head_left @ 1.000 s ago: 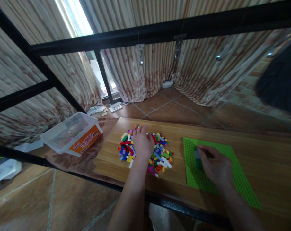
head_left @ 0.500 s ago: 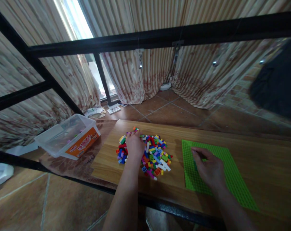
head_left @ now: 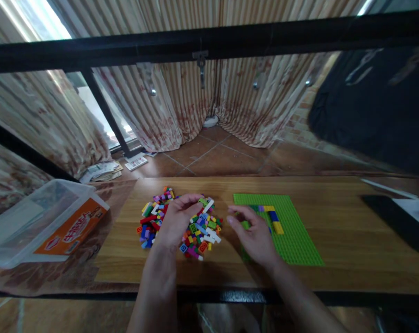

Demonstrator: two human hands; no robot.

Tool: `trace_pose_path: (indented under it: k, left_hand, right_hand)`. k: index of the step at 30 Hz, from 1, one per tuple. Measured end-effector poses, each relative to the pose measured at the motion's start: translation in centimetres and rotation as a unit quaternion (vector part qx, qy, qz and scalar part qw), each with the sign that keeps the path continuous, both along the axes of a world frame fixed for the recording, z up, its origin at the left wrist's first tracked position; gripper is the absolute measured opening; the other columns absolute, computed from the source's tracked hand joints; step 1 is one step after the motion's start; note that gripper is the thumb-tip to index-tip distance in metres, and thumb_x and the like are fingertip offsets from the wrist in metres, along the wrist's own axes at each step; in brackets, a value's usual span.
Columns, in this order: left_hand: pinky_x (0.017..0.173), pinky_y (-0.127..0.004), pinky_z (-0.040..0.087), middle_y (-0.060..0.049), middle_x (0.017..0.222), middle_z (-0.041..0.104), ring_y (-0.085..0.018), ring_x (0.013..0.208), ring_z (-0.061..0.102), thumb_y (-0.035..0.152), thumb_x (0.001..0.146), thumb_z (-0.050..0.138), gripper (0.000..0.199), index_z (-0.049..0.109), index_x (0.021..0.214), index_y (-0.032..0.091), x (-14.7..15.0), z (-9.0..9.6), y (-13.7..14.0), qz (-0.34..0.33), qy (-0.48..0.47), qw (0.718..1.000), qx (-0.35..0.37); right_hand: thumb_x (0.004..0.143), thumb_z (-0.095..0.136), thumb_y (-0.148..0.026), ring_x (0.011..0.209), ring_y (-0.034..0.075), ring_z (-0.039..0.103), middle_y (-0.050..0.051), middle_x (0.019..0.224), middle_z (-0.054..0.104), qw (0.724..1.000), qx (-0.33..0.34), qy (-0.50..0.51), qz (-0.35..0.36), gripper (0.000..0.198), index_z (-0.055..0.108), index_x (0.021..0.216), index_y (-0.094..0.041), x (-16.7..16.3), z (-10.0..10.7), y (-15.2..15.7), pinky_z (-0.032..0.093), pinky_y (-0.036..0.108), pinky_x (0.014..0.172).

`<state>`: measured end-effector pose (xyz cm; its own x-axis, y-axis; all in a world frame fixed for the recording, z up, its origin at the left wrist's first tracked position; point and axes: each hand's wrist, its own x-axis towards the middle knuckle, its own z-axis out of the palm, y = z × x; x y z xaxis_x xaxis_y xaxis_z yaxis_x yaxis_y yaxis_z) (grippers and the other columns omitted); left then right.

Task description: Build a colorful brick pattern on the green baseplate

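Note:
Over the heap of loose toy bricks (head_left: 195,236), my left hand (head_left: 176,217) pinches a small light-green brick (head_left: 203,202) between thumb and fingers. Beside it a white brick (head_left: 208,206) shows; whether it touches the green one I cannot tell. My right hand (head_left: 253,231) hovers at the left side of the green baseplate (head_left: 299,245), thumb and index fingertips a little apart with no brick visible between them. A row of joined bricks sits on the baseplate, including a blue brick (head_left: 273,216) and a yellow brick (head_left: 278,227). My right hand hides part of that row.
A clear plastic box (head_left: 72,196) with an orange label stands left of the wooden board (head_left: 119,249). At the right lies a dark flat object (head_left: 393,222) with white paper. A black metal bar (head_left: 230,39) crosses above, before striped curtains (head_left: 181,106).
The view has swung right. My left hand has come up from within the heap with a light-green brick. My right hand has moved left off the baseplate's middle, uncovering the joined bricks.

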<state>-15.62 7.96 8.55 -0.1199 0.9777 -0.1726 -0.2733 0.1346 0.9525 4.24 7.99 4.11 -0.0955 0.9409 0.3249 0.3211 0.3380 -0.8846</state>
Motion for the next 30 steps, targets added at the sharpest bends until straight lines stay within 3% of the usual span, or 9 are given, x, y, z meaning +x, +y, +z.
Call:
trace_pose_path:
  k: [3,7,12,16,21,27,30]
  left_hand:
    - [0.065,-0.022,0.047,-0.003,0.077,0.072,-0.012,0.067,0.063,0.025,0.056,0.086,0.03,0.076,0.083,0.015,1.6,0.0,0.1,-0.021,-0.063,0.998,-0.02]
    - [0.069,-0.022,0.049,-0.003,0.079,0.071,-0.011,0.07,0.062,0.024,0.054,0.087,0.032,0.075,0.082,0.014,3.3,-0.7,0.2,-0.039,-0.13,0.99,-0.042]
    - [0.074,-0.026,0.051,-0.003,0.083,0.071,-0.013,0.074,0.064,0.03,0.057,0.088,0.037,0.074,0.088,0.015,4.8,-1.3,0.3,-0.022,-0.131,0.99,-0.058]
    - [0.072,-0.026,0.05,-0.004,0.087,0.07,-0.014,0.078,0.062,0.042,0.062,0.085,0.041,0.074,0.093,0.017,5.3,-1.5,0.3,-0.029,-0.106,0.993,-0.043]
    - [0.068,-0.023,0.047,-0.003,0.079,0.069,-0.013,0.074,0.06,0.045,0.068,0.08,0.035,0.075,0.089,0.016,5.6,-2.0,0.6,-0.04,-0.091,0.995,-0.011]
    - [0.057,-0.022,0.043,-0.004,0.072,0.068,-0.011,0.061,0.056,0.055,0.071,0.075,0.042,0.074,0.083,0.015,5.7,-1.8,0.6,-0.051,-0.075,0.995,-0.042]
    - [0.049,-0.02,0.038,-0.004,0.069,0.066,-0.009,0.053,0.051,0.058,0.07,0.074,0.046,0.073,0.078,0.014,6.1,-1.5,0.3,-0.058,-0.068,0.994,-0.059]
  right_hand:
    - [0.084,0.065,-0.034,0.079,0.015,0.063,0.004,0.106,0.07,0.997,-0.034,0.053,0.039,0.034,0.064,0.116,-0.024,-1.0,0.1,-0.7,0.053,0.032,0.077]
    - [0.086,0.064,-0.034,0.085,0.017,0.066,0.004,0.099,0.072,0.988,-0.078,0.112,0.073,0.036,0.061,0.12,-0.024,-1.5,-0.3,-0.6,0.053,0.032,0.08]
    - [0.086,0.062,-0.033,0.083,0.018,0.067,0.003,0.09,0.073,0.989,-0.099,0.105,0.044,0.03,0.063,0.115,-0.022,-1.1,-0.4,-0.2,0.053,0.032,0.077]
    - [0.084,0.063,-0.029,0.076,0.017,0.066,0.002,0.088,0.072,0.996,-0.08,0.029,0.01,0.032,0.064,0.116,-0.024,-0.8,-0.2,-0.3,0.051,0.031,0.073]
    - [0.085,0.064,-0.032,0.071,0.016,0.064,0.0,0.082,0.071,0.998,-0.061,-0.001,0.035,0.042,0.058,0.126,-0.024,-0.6,0.0,-0.6,0.051,0.03,0.067]
    - [0.086,0.064,-0.036,0.076,0.015,0.06,0.004,0.1,0.068,1.0,0.026,-0.003,0.008,0.041,0.058,0.125,-0.024,0.2,0.5,-0.2,0.051,0.032,0.071]
    - [0.083,0.067,-0.037,0.092,0.019,0.06,0.007,0.115,0.064,0.997,0.063,-0.029,0.012,0.045,0.059,0.126,-0.026,0.4,0.8,-0.1,0.052,0.036,0.08]
